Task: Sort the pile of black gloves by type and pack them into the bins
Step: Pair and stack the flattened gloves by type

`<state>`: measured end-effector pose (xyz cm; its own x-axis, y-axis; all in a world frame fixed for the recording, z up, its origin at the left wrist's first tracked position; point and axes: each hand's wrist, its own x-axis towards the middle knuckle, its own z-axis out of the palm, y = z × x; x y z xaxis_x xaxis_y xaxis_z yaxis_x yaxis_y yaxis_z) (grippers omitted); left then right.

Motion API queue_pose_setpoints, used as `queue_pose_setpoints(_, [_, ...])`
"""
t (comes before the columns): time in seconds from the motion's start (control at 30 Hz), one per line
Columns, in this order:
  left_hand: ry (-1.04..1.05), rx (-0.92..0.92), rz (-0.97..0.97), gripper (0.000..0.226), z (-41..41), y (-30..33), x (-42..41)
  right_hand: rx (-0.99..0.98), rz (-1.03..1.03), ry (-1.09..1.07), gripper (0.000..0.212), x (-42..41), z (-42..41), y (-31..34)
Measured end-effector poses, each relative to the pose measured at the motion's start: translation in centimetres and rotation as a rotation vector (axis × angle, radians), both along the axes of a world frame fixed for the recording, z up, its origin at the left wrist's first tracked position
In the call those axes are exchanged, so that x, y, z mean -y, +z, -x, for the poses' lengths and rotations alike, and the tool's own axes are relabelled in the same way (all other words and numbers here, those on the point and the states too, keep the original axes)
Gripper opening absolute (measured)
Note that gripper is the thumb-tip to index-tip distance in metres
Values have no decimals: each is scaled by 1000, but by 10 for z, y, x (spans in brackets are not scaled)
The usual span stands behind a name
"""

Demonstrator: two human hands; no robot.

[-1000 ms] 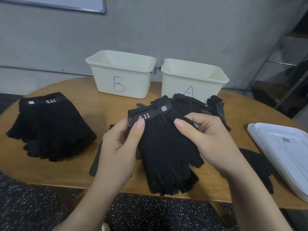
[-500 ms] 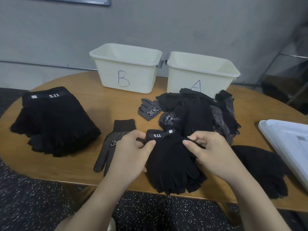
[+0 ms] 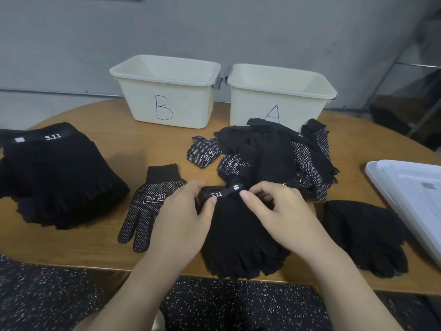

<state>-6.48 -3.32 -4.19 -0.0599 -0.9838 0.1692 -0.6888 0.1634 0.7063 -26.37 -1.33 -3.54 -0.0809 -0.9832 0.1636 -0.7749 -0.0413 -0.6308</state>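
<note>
A person seated at a round wooden table (image 3: 148, 144) is sorting black gloves, seen from a head camera looking down. Both hands are working on a small stack of fingerless gloves (image 3: 241, 237) lying at the near edge of the table. The left hand (image 3: 181, 220) is pinching the cuff band marked 5.11 between thumb and curled fingers; the right hand (image 3: 281, 218) is pinching the same band at its other end, fingers bent.

A larger stack of matching fingerless gloves (image 3: 59, 177) is sitting well apart to the left. A dotted grip glove (image 3: 150, 206) is lying flat just beside the left hand. The unsorted pile (image 3: 274, 158), mixing dotted and plain gloves, is sitting in front of bin A (image 3: 281, 96). Bin B (image 3: 167, 91) is standing beside it; what either bin contains cannot be seen. More dark gloves (image 3: 365, 235) are lying to the right, near a white lid (image 3: 410, 199).

The step appears to be squaring up one sorted type. The next move likely calls for lifting the stack as a whole, gripped firmly so that loose gloves are not slipping out.
</note>
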Motion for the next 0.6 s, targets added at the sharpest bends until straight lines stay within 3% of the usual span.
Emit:
queue_pose_setpoints(0.2, [12,24,-4,21,4,-2,0,-116,-12,-27,38,1,-9,-2])
queue_pose_setpoints(0.6, [-21,139,57,30,10,-4,0,-201,-62,29,43,4,-12,-9])
